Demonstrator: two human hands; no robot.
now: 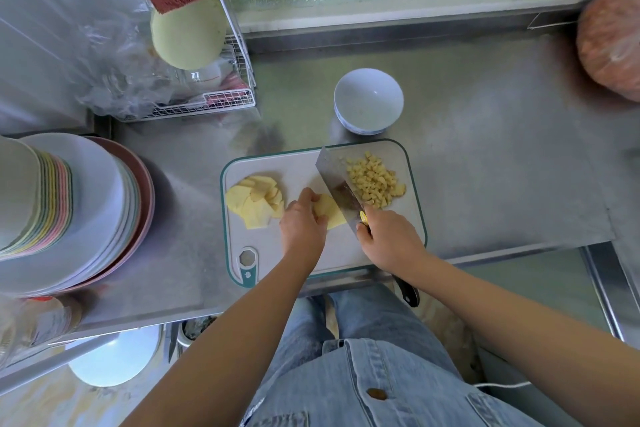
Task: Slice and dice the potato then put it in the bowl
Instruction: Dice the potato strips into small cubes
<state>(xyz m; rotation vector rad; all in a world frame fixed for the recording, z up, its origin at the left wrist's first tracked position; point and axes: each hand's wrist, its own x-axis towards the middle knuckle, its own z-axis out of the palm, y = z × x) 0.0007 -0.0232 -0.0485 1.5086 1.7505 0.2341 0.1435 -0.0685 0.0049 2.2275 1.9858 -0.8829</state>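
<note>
Potato slices [254, 202] lie in a flat pile on the left of the cutting board [304, 163]. Small potato cubes [374, 184] sit in a heap on the right. Between them the left hand [303, 229] curls its fingers over a few stacked slices [331, 213] and holds them down. The right hand [389, 241] grips the knife [334, 177], its blade right beside those slices. A white bowl [369, 100] stands behind the board on the metal counter [485, 149].

One bowl [369, 104], one knife [331, 173], one board [298, 168]
</note>
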